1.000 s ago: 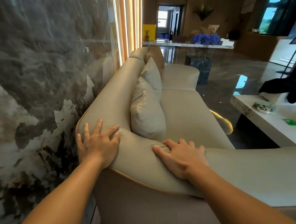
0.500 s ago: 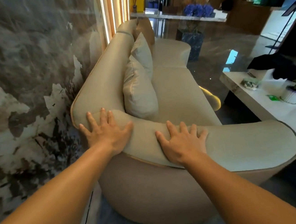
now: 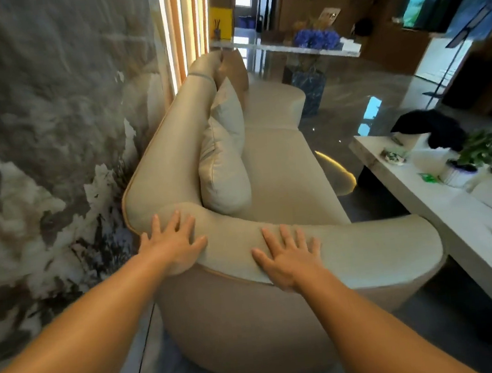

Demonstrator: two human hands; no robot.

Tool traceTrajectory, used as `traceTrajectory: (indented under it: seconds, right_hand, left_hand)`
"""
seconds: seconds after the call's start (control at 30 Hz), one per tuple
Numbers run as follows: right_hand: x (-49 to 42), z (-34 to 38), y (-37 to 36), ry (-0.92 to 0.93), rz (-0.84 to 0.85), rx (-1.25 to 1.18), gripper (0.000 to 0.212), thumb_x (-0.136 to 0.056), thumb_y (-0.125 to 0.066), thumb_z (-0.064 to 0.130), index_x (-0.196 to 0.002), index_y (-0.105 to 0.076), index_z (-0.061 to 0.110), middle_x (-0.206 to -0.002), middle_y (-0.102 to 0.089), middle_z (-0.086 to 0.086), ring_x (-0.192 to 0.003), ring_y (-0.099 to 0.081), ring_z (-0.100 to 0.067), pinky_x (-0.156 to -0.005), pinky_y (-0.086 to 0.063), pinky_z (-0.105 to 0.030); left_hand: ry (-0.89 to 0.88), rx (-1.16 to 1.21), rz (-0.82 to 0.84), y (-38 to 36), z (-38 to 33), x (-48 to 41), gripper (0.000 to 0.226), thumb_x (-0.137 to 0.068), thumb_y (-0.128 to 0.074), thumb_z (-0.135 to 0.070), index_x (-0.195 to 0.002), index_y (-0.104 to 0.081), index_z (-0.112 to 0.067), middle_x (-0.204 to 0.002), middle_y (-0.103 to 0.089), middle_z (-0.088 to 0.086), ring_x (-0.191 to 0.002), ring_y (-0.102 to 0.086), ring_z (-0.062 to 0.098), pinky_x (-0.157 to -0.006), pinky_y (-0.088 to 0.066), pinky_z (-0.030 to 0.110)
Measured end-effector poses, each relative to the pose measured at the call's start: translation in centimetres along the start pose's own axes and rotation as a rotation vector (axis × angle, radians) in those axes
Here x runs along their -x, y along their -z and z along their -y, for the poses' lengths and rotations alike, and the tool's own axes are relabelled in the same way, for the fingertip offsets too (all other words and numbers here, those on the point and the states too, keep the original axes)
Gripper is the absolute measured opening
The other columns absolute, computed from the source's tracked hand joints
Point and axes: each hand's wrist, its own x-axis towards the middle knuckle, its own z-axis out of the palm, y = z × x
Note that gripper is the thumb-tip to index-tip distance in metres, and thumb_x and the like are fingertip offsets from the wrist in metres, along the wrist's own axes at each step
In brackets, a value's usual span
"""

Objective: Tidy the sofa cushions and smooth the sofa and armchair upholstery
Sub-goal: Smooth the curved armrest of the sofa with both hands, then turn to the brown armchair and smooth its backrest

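While both palms lie flat, fingers spread, left hand (image 3: pixel 174 247) and right hand (image 3: pixel 287 257) press the beige leather-look sofa armrest (image 3: pixel 364 244) at lower centre. Padding looks soft, springy, likely slick; stroke its top, don't grip.

Hands (image 3: pixel 172 247) farther along sofa arm (image 3: pixel 364 244)

Marble wall (image 3: pixel 38 131), white coffee table (image 3: pixel 453 226), potted plant (image 3: pixel 475 149), blue flowers (image 3: pixel 316 38), glossy floor (image 3: pixel 364 90)
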Motion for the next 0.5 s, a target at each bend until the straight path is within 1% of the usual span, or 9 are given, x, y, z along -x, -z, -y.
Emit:
traceTrajectory:
  seconds: [0.07, 0.13, 0.17, 0.2, 0.23, 0.27, 0.37, 0.43, 0.5]
  right_hand:
    - [4.5, -1.1, 0.4, 0.026, 0.083, 0.045, 0.076, -0.092, -0.031, 0.07, -0.155, 0.001, 0.043, -0.168, 0.009, -0.003, -0.153, 0.009, -0.033, -0.119, -0.001, -0.059]
    - [9.8, -1.9, 1.9, 0.026, 0.207, 0.055, 0.074, -0.092, -0.052, 0.053, -0.156, -0.022, 0.029, -0.166, -0.013, -0.014, -0.15, -0.015, -0.037, -0.119, -0.023, -0.055]
    - [12.7, -2.3, 2.9, 0.011, 0.264, 0.023, 0.064, -0.092, -0.055, 0.044, -0.149, -0.04, 0.017, -0.158, -0.032, -0.02, -0.142, -0.034, -0.039, -0.114, -0.035, -0.051]
    - [15.5, -2.8, 3.8, -0.013, 0.306, -0.023, 0.053, -0.093, -0.053, 0.039, -0.135, -0.054, 0.008, -0.145, -0.049, -0.023, -0.129, -0.049, -0.039, -0.107, -0.043, -0.048]
    - [18.4, -3.5, 4.6, -0.037, 0.325, -0.06, 0.045, -0.094, -0.051, 0.037, -0.12, -0.062, 0.003, -0.132, -0.059, -0.024, -0.117, -0.057, -0.039, -0.101, -0.048, -0.046]
    - [21.7, -4.3, 5.5, -0.073, 0.343, -0.086, 0.039, -0.095, -0.049, 0.036, -0.107, -0.064, 0.002, -0.12, -0.064, -0.024, -0.106, -0.061, -0.038, -0.097, -0.051, -0.046]
    - [33.8, -7.9, 7.6, -0.176, 0.39, -0.136, 0.029, -0.096, -0.047, 0.035, -0.083, -0.053, 0.01, -0.089, -0.057, -0.016, -0.084, -0.06, -0.036, -0.083, -0.053, -0.04]
    - [39.4, -9.3, 8.6, -0.205, 0.379, -0.134, 0.026, -0.096, -0.047, 0.035, -0.087, -0.052, 0.011, -0.094, -0.056, -0.013, -0.084, -0.056, -0.034, -0.077, -0.049, -0.038]
    - [47.9, -11.9, 9.8, -0.24, 0.351, -0.158, 0.029, -0.096, -0.049, 0.037, -0.102, -0.059, 0.011, -0.111, -0.061, -0.015, -0.095, -0.058, -0.035, -0.082, -0.05, -0.042]
  left_hand:
    - [-0.03, -0.027, 0.149, -0.1, -0.8, 4.9, 0.074, -0.089, -0.036, -0.066, -0.151, -0.003, -0.042, -0.162, 0.01, -0.007, -0.147, 0.01, 0.034, -0.116, -0.012, 0.054]
    - [-0.089, -0.161, 0.288, 0.8, -3.9, 10.7, 0.059, -0.092, -0.042, -0.053, -0.146, -0.037, -0.031, -0.158, -0.025, 0.007, -0.138, -0.033, 0.035, -0.109, -0.035, 0.045]
    - [-0.128, -0.24, 0.342, 1.3, -6.0, 13.8, 0.048, -0.091, -0.043, -0.046, -0.13, -0.054, -0.02, -0.143, -0.049, 0.012, -0.115, -0.057, 0.032, -0.097, -0.048, 0.041]
    - [-0.167, -0.318, 0.384, 1.7, -8.3, 16.8, 0.042, -0.089, -0.044, -0.041, -0.114, -0.063, -0.012, -0.122, -0.065, 0.011, -0.087, -0.067, 0.028, -0.081, -0.055, 0.037]
    - [-0.211, -0.396, 0.414, 2.0, -10.7, 20.1, 0.039, -0.086, -0.045, -0.038, -0.102, -0.065, -0.009, -0.107, -0.071, 0.009, -0.071, -0.069, 0.026, -0.068, -0.056, 0.034]
    - [-0.267, -0.471, 0.429, 2.0, -12.9, 23.3, 0.037, -0.085, -0.045, -0.036, -0.101, -0.065, -0.009, -0.103, -0.071, 0.008, -0.071, -0.069, 0.025, -0.062, -0.052, 0.031]
    - [-0.458, -0.668, 0.404, 1.1, -19.4, 33.7, 0.042, -0.087, -0.046, -0.036, -0.12, -0.06, -0.015, -0.113, -0.061, 0.006, -0.099, -0.061, 0.03, -0.073, -0.046, 0.036]
    - [-0.519, -0.688, 0.379, 0.6, -22.3, 38.4, 0.043, -0.088, -0.045, -0.036, -0.123, -0.061, -0.017, -0.11, -0.06, 0.005, -0.1, -0.059, 0.03, -0.078, -0.048, 0.038]
    - [-0.62, -0.692, 0.338, 0.5, -26.3, 45.0, 0.046, -0.088, -0.045, -0.04, -0.124, -0.061, -0.017, -0.12, -0.062, 0.009, -0.105, -0.06, 0.032, -0.077, -0.046, 0.037]
